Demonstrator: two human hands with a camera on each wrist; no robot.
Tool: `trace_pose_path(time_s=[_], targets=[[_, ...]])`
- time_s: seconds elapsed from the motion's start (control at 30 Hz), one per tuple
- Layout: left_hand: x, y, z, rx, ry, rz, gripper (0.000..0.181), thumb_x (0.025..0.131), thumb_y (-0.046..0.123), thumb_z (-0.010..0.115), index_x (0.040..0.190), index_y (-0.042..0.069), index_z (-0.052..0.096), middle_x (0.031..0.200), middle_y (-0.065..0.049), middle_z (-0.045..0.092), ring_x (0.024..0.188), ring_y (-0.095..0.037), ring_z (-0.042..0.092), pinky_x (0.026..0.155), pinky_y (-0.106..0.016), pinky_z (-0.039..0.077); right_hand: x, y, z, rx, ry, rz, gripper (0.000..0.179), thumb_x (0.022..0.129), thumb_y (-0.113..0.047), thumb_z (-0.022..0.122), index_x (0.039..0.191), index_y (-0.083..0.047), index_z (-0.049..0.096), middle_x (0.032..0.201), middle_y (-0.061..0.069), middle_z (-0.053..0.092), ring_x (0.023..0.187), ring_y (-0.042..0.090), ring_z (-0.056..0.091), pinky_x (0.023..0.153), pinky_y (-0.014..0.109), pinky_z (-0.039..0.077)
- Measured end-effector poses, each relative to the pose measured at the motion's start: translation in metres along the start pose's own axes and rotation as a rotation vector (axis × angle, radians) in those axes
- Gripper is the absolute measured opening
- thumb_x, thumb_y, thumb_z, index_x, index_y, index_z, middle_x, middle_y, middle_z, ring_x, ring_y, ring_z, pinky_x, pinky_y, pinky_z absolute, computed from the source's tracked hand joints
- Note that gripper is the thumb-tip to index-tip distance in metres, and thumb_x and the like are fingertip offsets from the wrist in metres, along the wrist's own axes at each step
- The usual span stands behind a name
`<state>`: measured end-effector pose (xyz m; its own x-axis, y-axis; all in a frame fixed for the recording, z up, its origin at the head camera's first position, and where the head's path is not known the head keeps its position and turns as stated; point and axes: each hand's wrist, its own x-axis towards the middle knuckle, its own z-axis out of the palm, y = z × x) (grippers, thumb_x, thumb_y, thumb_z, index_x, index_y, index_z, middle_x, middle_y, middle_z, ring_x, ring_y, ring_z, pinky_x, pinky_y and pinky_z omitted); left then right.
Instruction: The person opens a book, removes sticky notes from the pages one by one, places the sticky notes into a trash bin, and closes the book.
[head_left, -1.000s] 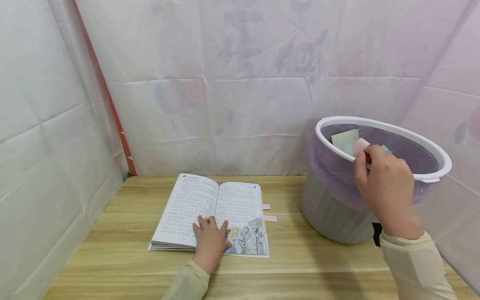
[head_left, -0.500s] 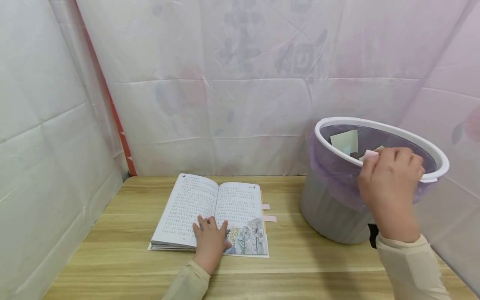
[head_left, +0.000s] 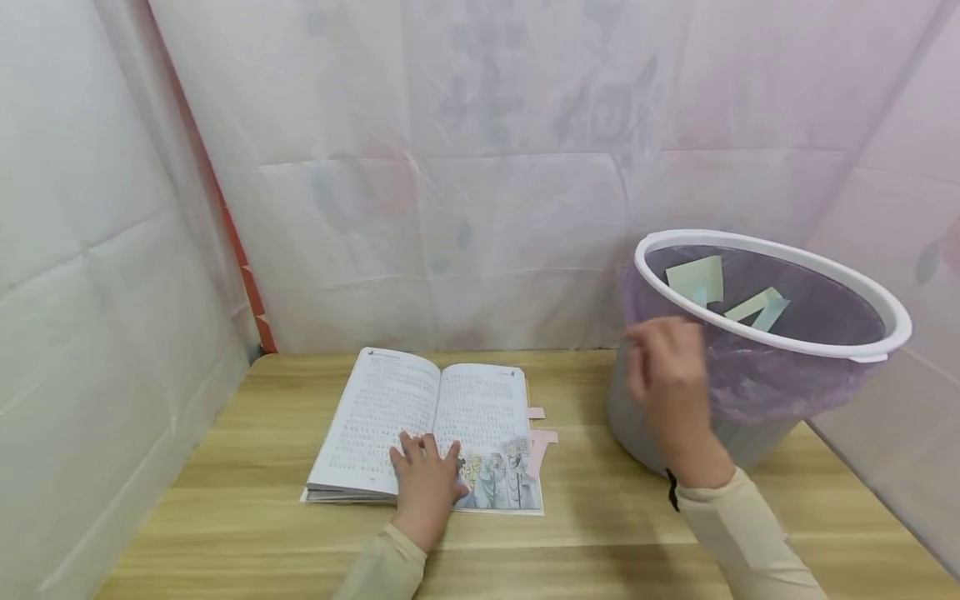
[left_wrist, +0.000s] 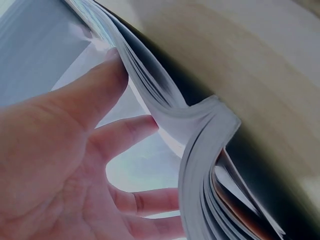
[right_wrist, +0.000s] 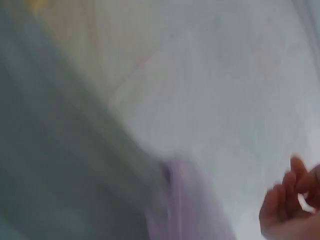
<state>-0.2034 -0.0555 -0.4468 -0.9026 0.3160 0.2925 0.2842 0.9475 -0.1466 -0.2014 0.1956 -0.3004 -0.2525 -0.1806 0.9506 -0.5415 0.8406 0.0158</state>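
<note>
An open book with printed pages and a drawing at its lower right lies on the wooden table. My left hand rests on it with spread fingers, near the lower middle. In the left wrist view the thumb and fingertips touch the curved pages. Pink paper tabs stick out at the book's right edge, and a pink strip slants down over the page there. My right hand, blurred and loosely curled, is in front of the bin's left side; no paper shows in its fingers.
A grey bin with a white rim and purple liner stands on the right. Inside are a pale green paper and smaller green and blue strips. White sheeting closes off the back and sides.
My right hand has moved left from the bin's rim, and the pink slip it pinched is out of its fingers. A slanting pink strip now shows at the book's edge. My left hand stays put.
</note>
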Motion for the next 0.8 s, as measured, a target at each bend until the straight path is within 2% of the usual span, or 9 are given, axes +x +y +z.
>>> trace_pose_path(time_s=[0.1, 0.17, 0.27, 0.33, 0.4, 0.57, 0.7, 0.8], targets=[[0.000, 0.000, 0.001, 0.021, 0.059, -0.002, 0.064, 0.070, 0.061, 0.069, 0.125, 0.026, 0.066, 0.108, -0.023, 0.057, 0.110, -0.051, 0.053, 0.088, -0.059, 0.048, -0.033, 0.002, 0.020, 0.097, -0.313, -0.041, 0.018, 0.076, 0.012, 0.053, 0.089, 0.004, 0.064, 0.085, 0.014, 0.057, 0.081, 0.033, 0.051, 0.072, 0.042, 0.043], [0.000, 0.000, 0.001, 0.023, 0.072, -0.004, 0.064, 0.071, 0.060, 0.070, 0.125, 0.026, 0.066, 0.107, -0.023, 0.057, 0.111, -0.050, 0.053, 0.088, -0.058, 0.048, -0.058, 0.004, 0.035, 0.156, -0.559, -0.011, 0.023, 0.076, 0.014, 0.058, 0.092, 0.001, 0.068, 0.088, 0.009, 0.059, 0.084, 0.026, 0.054, 0.074, 0.038, 0.047], [-0.003, 0.001, 0.000, -0.013, 0.041, -0.005, 0.064, 0.071, 0.058, 0.070, 0.126, 0.025, 0.065, 0.109, -0.024, 0.056, 0.112, -0.052, 0.052, 0.089, -0.059, 0.047, -0.091, 0.013, 0.055, 0.194, -0.871, 0.045, 0.028, 0.075, 0.015, 0.064, 0.096, -0.002, 0.071, 0.091, 0.006, 0.060, 0.084, 0.021, 0.053, 0.074, 0.034, 0.048], [-0.004, 0.001, 0.000, -0.035, 0.009, -0.005, 0.065, 0.072, 0.057, 0.070, 0.127, 0.024, 0.065, 0.111, -0.025, 0.056, 0.112, -0.053, 0.051, 0.090, -0.060, 0.047, -0.105, 0.019, 0.064, 0.216, -0.993, 0.078, 0.027, 0.076, 0.013, 0.068, 0.097, -0.003, 0.072, 0.092, 0.006, 0.059, 0.083, 0.019, 0.051, 0.073, 0.033, 0.046], [-0.005, 0.001, 0.000, -0.054, -0.014, -0.008, 0.065, 0.072, 0.057, 0.071, 0.127, 0.023, 0.064, 0.112, -0.025, 0.056, 0.113, -0.053, 0.051, 0.090, -0.061, 0.046, -0.112, 0.024, 0.072, 0.211, -1.032, 0.102, 0.020, 0.077, 0.008, 0.071, 0.094, -0.004, 0.071, 0.089, 0.006, 0.056, 0.081, 0.018, 0.048, 0.071, 0.031, 0.045], [-0.004, 0.000, 0.000, -0.062, 0.006, -0.006, 0.065, 0.072, 0.056, 0.072, 0.127, 0.022, 0.064, 0.111, -0.025, 0.055, 0.113, -0.054, 0.050, 0.090, -0.062, 0.045, -0.113, 0.030, 0.082, 0.193, -1.057, 0.201, 0.013, 0.079, 0.000, 0.074, 0.085, -0.004, 0.064, 0.079, 0.003, 0.050, 0.075, 0.015, 0.044, 0.068, 0.030, 0.042], [-0.002, 0.001, 0.001, -0.067, 0.007, -0.008, 0.066, 0.071, 0.055, 0.072, 0.127, 0.022, 0.064, 0.112, -0.026, 0.055, 0.114, -0.054, 0.049, 0.091, -0.062, 0.045, -0.111, 0.031, 0.086, 0.202, -1.115, 0.258, 0.012, 0.081, 0.001, 0.072, 0.081, -0.005, 0.062, 0.076, 0.001, 0.049, 0.072, 0.012, 0.043, 0.065, 0.027, 0.041], [-0.001, 0.001, 0.002, -0.063, 0.004, -0.009, 0.066, 0.071, 0.056, 0.072, 0.127, 0.022, 0.064, 0.112, -0.026, 0.055, 0.114, -0.054, 0.049, 0.091, -0.062, 0.045, -0.111, 0.033, 0.088, 0.223, -1.123, 0.277, 0.014, 0.082, 0.003, 0.071, 0.079, -0.006, 0.060, 0.073, -0.001, 0.050, 0.069, 0.011, 0.044, 0.063, 0.025, 0.041]])
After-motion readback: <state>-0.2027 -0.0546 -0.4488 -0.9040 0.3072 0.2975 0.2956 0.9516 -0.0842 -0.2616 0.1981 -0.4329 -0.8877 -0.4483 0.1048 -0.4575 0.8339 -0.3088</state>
